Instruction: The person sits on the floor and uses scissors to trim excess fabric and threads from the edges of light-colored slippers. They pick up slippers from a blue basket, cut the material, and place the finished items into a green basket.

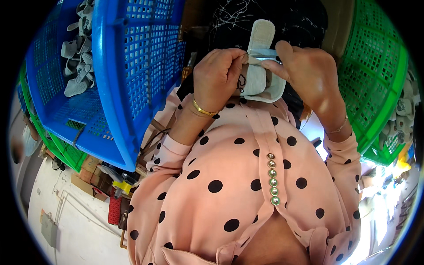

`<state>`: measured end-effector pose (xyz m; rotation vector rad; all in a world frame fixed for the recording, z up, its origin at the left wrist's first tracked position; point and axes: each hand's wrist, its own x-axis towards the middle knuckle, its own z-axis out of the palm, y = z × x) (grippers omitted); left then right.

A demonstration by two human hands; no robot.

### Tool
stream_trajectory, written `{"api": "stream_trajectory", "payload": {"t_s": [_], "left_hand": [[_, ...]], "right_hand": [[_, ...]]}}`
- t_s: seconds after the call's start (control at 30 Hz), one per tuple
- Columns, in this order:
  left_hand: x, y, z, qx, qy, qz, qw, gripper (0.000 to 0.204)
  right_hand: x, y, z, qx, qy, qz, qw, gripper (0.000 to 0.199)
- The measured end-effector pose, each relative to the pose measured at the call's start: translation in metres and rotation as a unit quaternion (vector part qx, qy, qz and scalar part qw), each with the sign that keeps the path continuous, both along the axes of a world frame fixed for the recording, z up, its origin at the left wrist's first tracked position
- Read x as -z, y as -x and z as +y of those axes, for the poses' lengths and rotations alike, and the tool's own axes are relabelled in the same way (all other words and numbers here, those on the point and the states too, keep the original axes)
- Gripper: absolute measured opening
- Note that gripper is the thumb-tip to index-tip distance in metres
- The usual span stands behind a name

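- White shoe piece [256,81]: left hand [216,79] pinches its left side.
- Right hand [311,73] touches it, grip unclear.
- Blue basket [110,88] left, green basket [371,75] right.

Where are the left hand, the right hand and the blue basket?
Left hand [218,77]: head view, back of the hand.
Right hand [312,73]: head view, back of the hand.
Blue basket [106,79]: head view, rim.

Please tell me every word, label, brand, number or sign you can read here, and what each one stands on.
No words or numbers are legible.
White strapped piece: dark curved outlines, not readable as text.
Loose white pieces in the blue basket: small dark marks, too small to read.
Pale pieces by the right-hand green basket: small dark marks, too small to read.
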<state>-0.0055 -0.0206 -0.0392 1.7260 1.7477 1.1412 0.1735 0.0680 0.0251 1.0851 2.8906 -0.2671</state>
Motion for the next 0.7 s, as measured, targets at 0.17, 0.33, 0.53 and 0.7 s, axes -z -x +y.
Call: {"api": "stream_trajectory", "payload": {"t_s": [0.17,0.33,0.53,0.7], "left_hand": [[0.006,0.0,0.0,0.012,-0.03,0.046,0.998,0.013],[0.008,-0.001,-0.002,0.013,-0.018,0.048,0.999,0.013],[0.011,0.0,-0.003,0.023,-0.027,0.054,0.998,0.014],[0.012,0.0,-0.005,0.037,-0.03,0.085,0.995,0.017]], "right_hand": [[-0.003,0.006,0.002,-0.025,0.013,-0.018,0.999,0.038],[-0.005,0.011,0.001,-0.028,0.036,-0.026,0.999,0.035],[-0.01,0.017,0.0,-0.049,0.008,-0.061,0.997,0.029],[-0.011,0.021,-0.001,-0.068,-0.017,-0.075,0.995,0.03]]}}
